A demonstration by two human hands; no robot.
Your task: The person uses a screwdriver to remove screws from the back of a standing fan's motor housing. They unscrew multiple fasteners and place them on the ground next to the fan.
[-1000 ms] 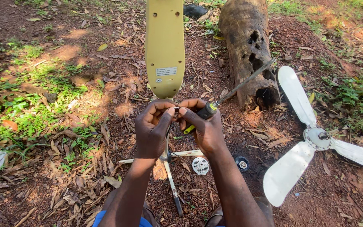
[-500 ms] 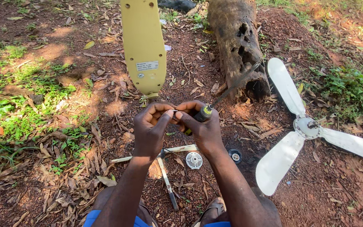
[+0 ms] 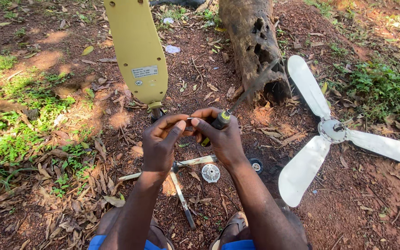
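My left hand point(image 3: 161, 141) and my right hand point(image 3: 218, 135) meet in front of me, fingertips pinching a small thin metal part point(image 3: 189, 118) between them. My right hand also grips a screwdriver point(image 3: 230, 110) with a yellow and black handle, its shaft pointing up and right toward the tree stump. Just above my hands hangs the lower end of a pale yellow fan column point(image 3: 136, 48) with a label on it. Below my hands lies the cross-shaped metal fan base point(image 3: 181, 183).
A white three-bladed fan rotor point(image 3: 330, 130) lies on the red soil at right. A hollow tree stump point(image 3: 255, 44) stands behind. A round white grille cap point(image 3: 210, 173) and a small black wheel point(image 3: 256, 164) lie by the base. Grass and dry leaves cover the left.
The view has shifted, so the yellow column now appears further left and tilted. My hands stay together on the small part, with the screwdriver still in the right.
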